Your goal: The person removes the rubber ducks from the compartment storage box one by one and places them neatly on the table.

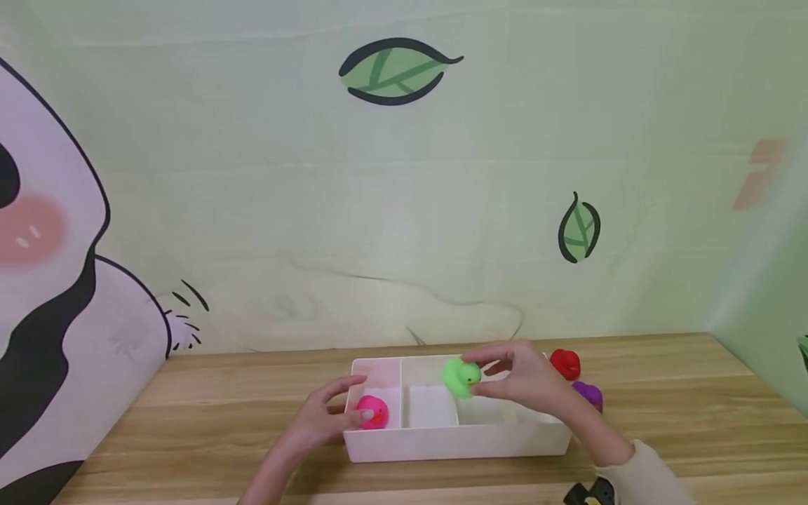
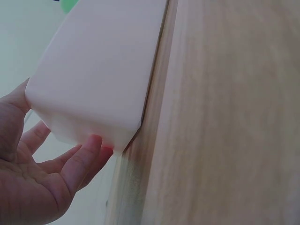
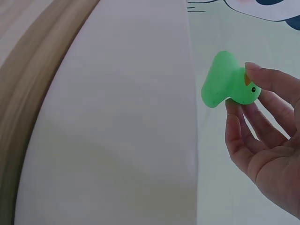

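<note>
Bright-green, rubber-looking toy duck (image 1: 459,379) is held above the rim of the open white rectangular plastic tray (image 1: 454,443), roughly over the second thin white divider (image 1: 457,414). Right hand (image 1: 529,379) pinches it by the head only, thumb at beak; body hangs free. Small contact patch, so over-squeezing or a wrist roll could pop it out. Released there, it would likely hit the divider and tip either way. Left hand (image 1: 320,417) grips the tray's left end, thumb over rim, fingers on the outer wall. Thumb overlaps a round hot-pink toy duck (image 1: 377,407) in the left compartment; can't tell if they touch. A careless thumb could nudge it. Pushing that end could skid the tray across the wood-grain tabletop (image 1: 221,407) toward the glossy red toy (image 1: 565,364) and rounded purple toy (image 1: 592,395) near its right end. Right forearm passes close to the purple one; a low swing might knock it.
</note>
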`<state>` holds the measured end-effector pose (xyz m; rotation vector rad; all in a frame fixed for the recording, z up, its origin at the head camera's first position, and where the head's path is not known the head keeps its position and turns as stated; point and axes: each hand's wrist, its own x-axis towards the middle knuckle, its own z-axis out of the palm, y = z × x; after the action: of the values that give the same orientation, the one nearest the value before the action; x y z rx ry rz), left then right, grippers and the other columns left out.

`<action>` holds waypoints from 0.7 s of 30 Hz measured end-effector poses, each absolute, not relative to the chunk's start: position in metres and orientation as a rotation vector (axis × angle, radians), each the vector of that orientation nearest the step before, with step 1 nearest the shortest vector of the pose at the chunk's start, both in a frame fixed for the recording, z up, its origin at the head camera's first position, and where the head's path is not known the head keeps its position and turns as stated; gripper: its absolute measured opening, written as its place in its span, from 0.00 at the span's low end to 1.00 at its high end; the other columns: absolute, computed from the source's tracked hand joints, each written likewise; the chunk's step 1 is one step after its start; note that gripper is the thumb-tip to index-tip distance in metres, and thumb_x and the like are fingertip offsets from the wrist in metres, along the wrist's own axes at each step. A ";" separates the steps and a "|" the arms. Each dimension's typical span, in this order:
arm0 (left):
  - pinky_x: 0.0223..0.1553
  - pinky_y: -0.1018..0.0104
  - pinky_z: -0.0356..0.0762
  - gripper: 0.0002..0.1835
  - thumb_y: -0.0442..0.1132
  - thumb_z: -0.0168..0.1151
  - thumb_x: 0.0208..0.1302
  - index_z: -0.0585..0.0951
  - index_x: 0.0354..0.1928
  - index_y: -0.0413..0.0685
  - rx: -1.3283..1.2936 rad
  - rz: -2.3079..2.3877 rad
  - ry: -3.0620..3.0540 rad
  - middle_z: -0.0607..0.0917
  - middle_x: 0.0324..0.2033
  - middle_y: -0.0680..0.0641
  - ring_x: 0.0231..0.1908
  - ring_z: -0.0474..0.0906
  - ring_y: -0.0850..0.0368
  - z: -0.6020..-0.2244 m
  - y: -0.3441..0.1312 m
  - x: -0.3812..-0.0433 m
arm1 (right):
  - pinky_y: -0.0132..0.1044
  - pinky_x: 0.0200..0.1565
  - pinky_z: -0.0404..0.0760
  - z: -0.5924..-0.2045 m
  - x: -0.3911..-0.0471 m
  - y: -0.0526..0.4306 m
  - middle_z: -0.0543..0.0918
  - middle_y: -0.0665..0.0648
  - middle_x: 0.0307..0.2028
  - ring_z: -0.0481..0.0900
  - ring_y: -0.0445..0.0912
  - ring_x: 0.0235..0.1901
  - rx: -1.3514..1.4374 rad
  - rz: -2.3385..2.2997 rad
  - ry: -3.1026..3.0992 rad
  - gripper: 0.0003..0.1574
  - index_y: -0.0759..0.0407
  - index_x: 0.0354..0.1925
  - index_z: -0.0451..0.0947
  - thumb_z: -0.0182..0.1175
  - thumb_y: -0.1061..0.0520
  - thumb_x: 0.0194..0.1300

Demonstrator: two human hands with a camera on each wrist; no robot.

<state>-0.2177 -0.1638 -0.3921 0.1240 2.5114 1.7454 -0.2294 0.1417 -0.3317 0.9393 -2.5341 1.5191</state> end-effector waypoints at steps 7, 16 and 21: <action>0.41 0.50 0.78 0.32 0.41 0.70 0.48 0.73 0.58 0.51 0.117 1.748 2.516 0.69 0.59 0.38 0.52 0.70 0.34 -0.392 -0.164 -0.218 | 0.32 0.39 0.80 -0.331 -0.223 0.172 0.82 0.65 0.42 0.81 0.43 0.36 0.890 1.519 -2.479 0.23 0.70 0.43 0.79 0.70 0.62 0.46; 0.42 0.50 0.78 0.32 0.43 0.71 0.47 0.73 0.58 0.54 0.087 1.699 2.538 0.68 0.59 0.39 0.53 0.70 0.34 -0.391 -0.163 -0.218 | 0.30 0.36 0.80 -0.330 -0.210 0.212 0.80 0.66 0.44 0.79 0.37 0.35 0.733 1.375 -2.517 0.23 0.69 0.43 0.79 0.70 0.61 0.46; 0.42 0.50 0.78 0.32 0.44 0.71 0.47 0.73 0.57 0.55 0.073 1.690 2.544 0.68 0.59 0.39 0.53 0.69 0.34 -0.391 -0.163 -0.218 | 0.28 0.35 0.79 -0.334 -0.203 0.230 0.82 0.60 0.43 0.79 0.36 0.33 0.702 1.296 -2.480 0.21 0.67 0.41 0.81 0.70 0.63 0.45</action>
<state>-0.2183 -0.1625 -0.3913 0.0734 2.5436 1.6896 -0.2034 0.2300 -0.3336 0.7018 -2.4797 1.2960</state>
